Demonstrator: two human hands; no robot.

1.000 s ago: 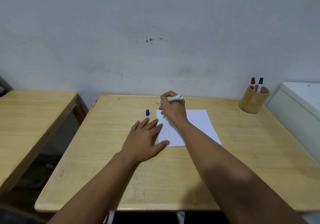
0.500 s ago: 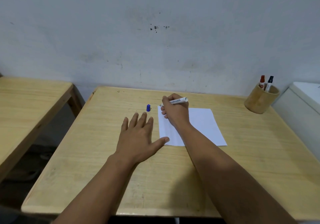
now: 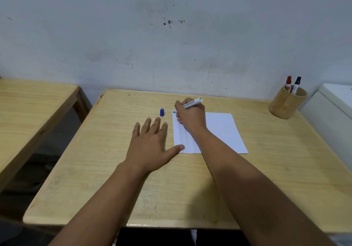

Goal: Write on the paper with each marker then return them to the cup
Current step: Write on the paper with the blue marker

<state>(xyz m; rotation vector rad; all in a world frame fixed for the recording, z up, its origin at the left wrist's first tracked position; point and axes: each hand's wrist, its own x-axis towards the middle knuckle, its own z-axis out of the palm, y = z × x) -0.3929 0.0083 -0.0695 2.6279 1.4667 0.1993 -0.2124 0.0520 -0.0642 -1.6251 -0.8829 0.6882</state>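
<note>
A white sheet of paper (image 3: 222,131) lies on the wooden table (image 3: 190,184). My right hand (image 3: 190,118) grips a white marker (image 3: 192,103), its tip touching the paper's far left corner. The marker's blue cap (image 3: 162,112) stands upright on the table just left of the paper. My left hand (image 3: 150,146) lies flat on the table, fingers spread, with the thumb pressing the paper's near left corner. A round wooden cup (image 3: 286,103) at the table's far right holds a red-capped marker (image 3: 288,83) and a dark-capped marker (image 3: 296,84).
A second wooden table (image 3: 32,112) stands to the left across a gap. A white box-like unit (image 3: 331,116) sits against the table's right side. A grey wall runs behind the table's far edge.
My left hand slid slightly and flattened, its thumb staying on the paper's corner. The marker stays at the paper's far left corner. The view shifted a little to the left.
</note>
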